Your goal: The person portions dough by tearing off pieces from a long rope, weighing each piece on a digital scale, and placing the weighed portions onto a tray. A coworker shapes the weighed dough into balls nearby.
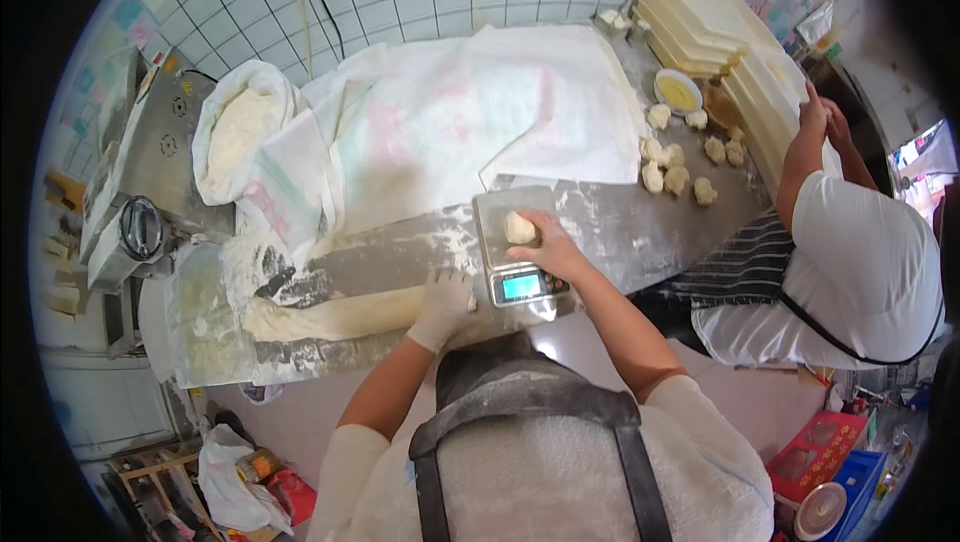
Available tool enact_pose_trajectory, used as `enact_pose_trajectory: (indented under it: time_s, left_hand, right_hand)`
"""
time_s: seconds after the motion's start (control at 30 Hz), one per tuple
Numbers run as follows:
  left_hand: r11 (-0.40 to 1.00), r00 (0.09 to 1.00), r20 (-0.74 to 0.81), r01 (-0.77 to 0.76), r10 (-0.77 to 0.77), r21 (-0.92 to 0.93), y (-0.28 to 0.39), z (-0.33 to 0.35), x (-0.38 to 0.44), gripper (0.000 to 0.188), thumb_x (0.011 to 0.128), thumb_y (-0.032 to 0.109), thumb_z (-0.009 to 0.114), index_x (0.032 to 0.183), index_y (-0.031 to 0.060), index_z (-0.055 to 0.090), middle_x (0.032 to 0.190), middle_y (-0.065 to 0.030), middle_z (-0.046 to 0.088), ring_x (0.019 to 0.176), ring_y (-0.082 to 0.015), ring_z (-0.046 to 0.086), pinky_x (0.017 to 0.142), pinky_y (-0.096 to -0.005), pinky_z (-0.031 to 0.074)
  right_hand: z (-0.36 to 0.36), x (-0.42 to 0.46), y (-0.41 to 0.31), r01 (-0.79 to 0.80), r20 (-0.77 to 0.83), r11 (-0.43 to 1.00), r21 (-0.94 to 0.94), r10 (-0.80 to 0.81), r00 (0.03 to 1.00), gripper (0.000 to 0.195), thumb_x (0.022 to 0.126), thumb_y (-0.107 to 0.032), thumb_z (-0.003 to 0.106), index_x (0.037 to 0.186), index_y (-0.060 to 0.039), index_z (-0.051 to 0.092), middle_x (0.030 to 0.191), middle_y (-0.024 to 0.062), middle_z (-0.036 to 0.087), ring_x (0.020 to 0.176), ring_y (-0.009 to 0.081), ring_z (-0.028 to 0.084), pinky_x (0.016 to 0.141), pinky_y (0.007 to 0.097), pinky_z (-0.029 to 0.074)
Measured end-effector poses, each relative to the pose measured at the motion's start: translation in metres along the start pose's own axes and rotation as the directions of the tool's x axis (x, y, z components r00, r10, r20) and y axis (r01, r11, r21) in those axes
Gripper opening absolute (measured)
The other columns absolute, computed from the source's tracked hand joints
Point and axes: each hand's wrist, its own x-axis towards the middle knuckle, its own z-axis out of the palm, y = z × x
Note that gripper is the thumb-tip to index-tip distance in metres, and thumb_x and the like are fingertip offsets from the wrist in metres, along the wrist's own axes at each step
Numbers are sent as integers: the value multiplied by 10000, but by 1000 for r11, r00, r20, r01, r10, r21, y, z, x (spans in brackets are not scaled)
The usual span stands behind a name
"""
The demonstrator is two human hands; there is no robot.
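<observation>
My right hand (546, 243) is over a digital kitchen scale (517, 198), its thumb and fingers around the right side of a small dough piece (519, 228) on the metal platform. The scale's display is lit. My left hand (447, 302), in a pale glove dusted with flour, rests at the right end of a long dough roll (345, 315); a bit of dough shows beside its fingers. The roll lies along the near edge of the floured worktop (375, 263). Several dough pieces (675, 180) lie at the right of the worktop.
White cloths (480, 114) cover the back of the worktop, next to an open flour sack (247, 129). A metal machine (161, 144) stands at left. A bowl of yellow liquid (677, 91) and stacked pale trays (697, 16) are at right, where another person (862, 257) stands close to the worktop.
</observation>
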Motion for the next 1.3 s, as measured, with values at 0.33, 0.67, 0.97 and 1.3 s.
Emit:
enact_pose_trajectory:
  time_s: [0.33, 0.67, 0.97, 1.3]
  left_hand:
    - [939, 946, -321, -148, 43, -311, -1, -6, -11, 548, 657, 351, 699, 1087, 73, 505, 1059, -136, 535, 989, -302, 493, 862, -410, 371]
    - [777, 897, -441, -255, -32, -575, 24, -37, 47, 531, 683, 207, 696, 1142, 50, 478, 1114, -159, 501, 1011, -342, 490, 863, -398, 399]
    - [932, 883, -469, -186, 20, -310, 56, -10, 114, 364, 633, 153, 641, 968, 50, 546, 1006, -133, 529, 1000, -319, 478, 865, -406, 391]
    - [907, 760, -631, -364, 157, -212, 46, -35, 109, 671, 680, 243, 641, 1274, 53, 395, 1192, -137, 479, 1049, -306, 489, 877, -408, 398]
  right_hand:
    - [-28, -6, 48, -116, -94, 993, 18, 117, 989, 272, 788, -3, 529, 1051, -55, 574, 1012, 101, 519, 803, 210, 556, 706, 274, 475]
    - [-25, 27, 44, 496, 324, 771, -399, -388, 863, 494, 648, 13, 627, 1118, -95, 523, 1100, 123, 534, 1000, 309, 496, 849, 380, 430]
    - [-11, 15, 12, -28, 146, 993, -115, 45, 988, 210, 655, -90, 669, 819, -13, 564, 781, 160, 550, 723, 303, 555, 660, 373, 454]
    - [-32, -32, -56, -458, 518, 501, 735, 22, 855, 241, 833, -87, 583, 1064, -35, 537, 915, 45, 615, 770, 142, 586, 726, 274, 496]
